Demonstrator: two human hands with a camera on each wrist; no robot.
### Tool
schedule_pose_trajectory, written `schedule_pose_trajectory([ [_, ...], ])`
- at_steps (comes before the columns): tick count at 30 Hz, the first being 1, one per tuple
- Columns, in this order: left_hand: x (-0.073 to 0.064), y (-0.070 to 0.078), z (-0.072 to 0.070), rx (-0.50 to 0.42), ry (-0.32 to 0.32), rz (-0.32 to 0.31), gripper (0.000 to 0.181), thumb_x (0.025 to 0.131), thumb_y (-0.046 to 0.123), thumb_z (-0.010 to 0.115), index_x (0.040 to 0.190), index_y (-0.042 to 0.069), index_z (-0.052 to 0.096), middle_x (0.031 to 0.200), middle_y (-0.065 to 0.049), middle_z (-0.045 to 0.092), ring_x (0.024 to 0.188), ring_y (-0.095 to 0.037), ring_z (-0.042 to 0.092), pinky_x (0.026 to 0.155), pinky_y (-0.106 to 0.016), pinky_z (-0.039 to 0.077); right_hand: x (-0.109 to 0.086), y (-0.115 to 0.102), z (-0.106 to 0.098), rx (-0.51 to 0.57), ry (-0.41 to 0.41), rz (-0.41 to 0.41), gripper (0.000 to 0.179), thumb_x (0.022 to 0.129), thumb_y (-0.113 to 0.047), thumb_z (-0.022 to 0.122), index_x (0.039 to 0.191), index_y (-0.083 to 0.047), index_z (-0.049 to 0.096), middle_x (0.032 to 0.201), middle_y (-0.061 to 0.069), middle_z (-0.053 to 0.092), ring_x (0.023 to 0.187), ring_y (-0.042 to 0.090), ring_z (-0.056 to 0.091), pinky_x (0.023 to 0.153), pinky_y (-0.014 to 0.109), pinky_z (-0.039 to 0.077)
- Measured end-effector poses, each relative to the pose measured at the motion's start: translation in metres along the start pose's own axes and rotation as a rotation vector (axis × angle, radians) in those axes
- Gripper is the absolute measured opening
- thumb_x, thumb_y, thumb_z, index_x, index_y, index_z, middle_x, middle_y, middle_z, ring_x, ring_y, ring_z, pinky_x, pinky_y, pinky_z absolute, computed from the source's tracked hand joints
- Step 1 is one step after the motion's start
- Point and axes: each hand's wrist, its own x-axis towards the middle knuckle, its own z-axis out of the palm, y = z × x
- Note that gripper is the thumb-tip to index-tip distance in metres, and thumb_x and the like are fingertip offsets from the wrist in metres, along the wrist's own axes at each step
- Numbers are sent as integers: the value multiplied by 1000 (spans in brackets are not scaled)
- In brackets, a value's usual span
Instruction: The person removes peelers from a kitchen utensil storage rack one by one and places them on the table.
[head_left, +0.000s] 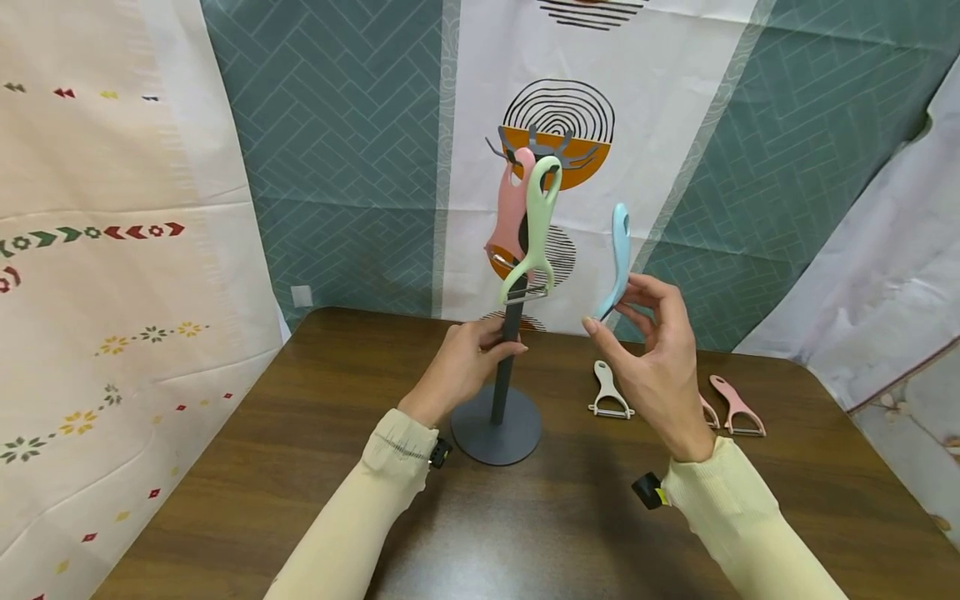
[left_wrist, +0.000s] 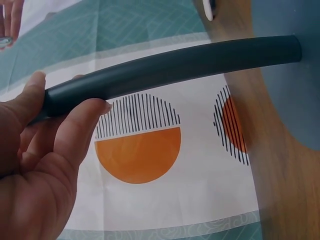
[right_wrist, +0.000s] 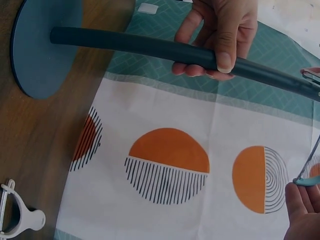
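A dark grey hook stand (head_left: 501, 400) with a round base rises from the table. My left hand (head_left: 459, 367) grips its pole below the hanging peelers; the left wrist view shows fingers and thumb around the pole (left_wrist: 200, 62). From the hooks at the top hang a pink peeler (head_left: 512, 212) and, overlapping it, a light green peeler (head_left: 537, 221). To the right of the stand, my right hand (head_left: 662, 379) pinches a light blue peeler (head_left: 621, 250) by its lower, blade end, handle pointing up. In the right wrist view only the peeler's edge (right_wrist: 307, 181) shows near the fingertips.
On the wooden table (head_left: 315, 450), right of the base, lies a white peeler (head_left: 606, 383). A pink peeler (head_left: 726, 392) lies farther right, beside another peeler (head_left: 707, 412) partly hidden by my right hand. A patterned cloth (head_left: 352, 167) hangs behind the table.
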Motion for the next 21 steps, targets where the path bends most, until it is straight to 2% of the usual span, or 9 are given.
schedule_pose_trajectory([
  [2,0,-1,1,4,3,7,12,96,30,70,100,19,71,93,5,77,72,-13,58,71,-29,50,-2,1,-1,5,4,4,66,81,7,80,139,-4,51,128,-3,53,119,17,56,104,25,50],
  [4,-1,-1,2,5,9,10,12,96,30,70,100,18,70,95,5,78,75,-10,62,73,-29,51,-3,2,-1,5,4,9,66,81,7,80,140,-5,51,129,-3,53,119,17,56,104,25,50],
  [8,-2,-1,3,1,13,3,13,96,29,70,102,17,70,105,2,79,89,-10,72,77,-31,55,-6,5,-1,-1,-5,14,66,82,7,80,140,-5,51,129,-4,53,119,16,55,104,24,50],
  [12,-2,-2,5,-6,4,4,16,98,27,67,109,16,69,112,-2,78,104,-14,75,84,-34,59,-8,6,0,6,-1,14,66,81,8,80,140,-4,51,130,-3,53,119,16,55,103,24,50],
  [21,-2,-1,6,-3,-4,16,18,101,25,62,114,12,64,112,-5,77,103,-19,75,85,-39,59,-12,9,0,-20,-4,29,67,80,8,81,139,-3,51,127,-5,53,117,14,57,102,23,51],
])
